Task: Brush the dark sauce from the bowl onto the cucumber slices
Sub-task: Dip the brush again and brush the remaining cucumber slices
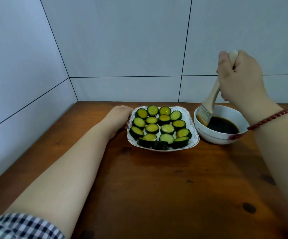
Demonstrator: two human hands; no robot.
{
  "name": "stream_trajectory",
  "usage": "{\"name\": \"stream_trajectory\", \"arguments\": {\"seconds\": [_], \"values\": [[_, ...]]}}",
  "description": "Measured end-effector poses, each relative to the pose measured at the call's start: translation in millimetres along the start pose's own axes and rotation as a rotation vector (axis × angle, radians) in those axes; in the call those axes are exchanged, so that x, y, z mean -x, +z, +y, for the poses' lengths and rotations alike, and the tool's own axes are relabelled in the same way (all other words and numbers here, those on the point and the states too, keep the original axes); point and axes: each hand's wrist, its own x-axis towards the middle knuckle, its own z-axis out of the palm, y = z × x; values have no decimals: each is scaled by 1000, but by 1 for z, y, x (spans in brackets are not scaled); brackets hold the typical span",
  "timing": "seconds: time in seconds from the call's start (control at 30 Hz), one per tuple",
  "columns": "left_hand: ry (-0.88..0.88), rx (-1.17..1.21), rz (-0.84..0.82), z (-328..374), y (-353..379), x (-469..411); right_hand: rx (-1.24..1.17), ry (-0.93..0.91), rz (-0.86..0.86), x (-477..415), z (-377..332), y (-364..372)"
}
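The cucumber slices point(160, 126) are being kept on a white plate point(194, 130) near the back edge of the wooden counter point(165, 187), roughly mid-width, laid out in rows; several tops are looking yellowish-brown, a few paler green. Just beside the plate on the right, the white bowl point(201, 128) is sitting with the dark sauce point(223, 125) pooled in it. A wooden brush point(208, 107) is being tilted into the bowl, bristles being dipped at the sauce's left edge, against the inner wall.

The handle is being gripped in the right hand point(239, 78), fingers curled tight round it, thumb up near the handle's top, wrist raised above the bowl. A red braided cord point(269, 119) is being worn on that wrist. The left hand point(118, 118) is being rested at the plate's left rim, forearm stretched along the counter; how its fingers are set can't really be told, they're tucked behind the hand. A checked sleeve point(22, 226) is showing at the elbow.

The counter is being backed by pale tiled walls point(122, 40) meeting at the back left corner.
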Motion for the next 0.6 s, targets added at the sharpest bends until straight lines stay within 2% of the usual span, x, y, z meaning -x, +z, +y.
{"name": "stream_trajectory", "arguments": {"seconds": [0.13,0.3,0.47,0.6], "values": [[6,11,-7,-1,0,-1,19,11,-1,-2,-1,-5],[-12,12,6,-1,0,-2,-78,-50,146,-7,-13,-18],[-26,19,10,0,1,-1,-344,168,188,-9,-24,-22],[-28,11,13,0,1,-1,-605,421,47,-1,-33,-9]]}}
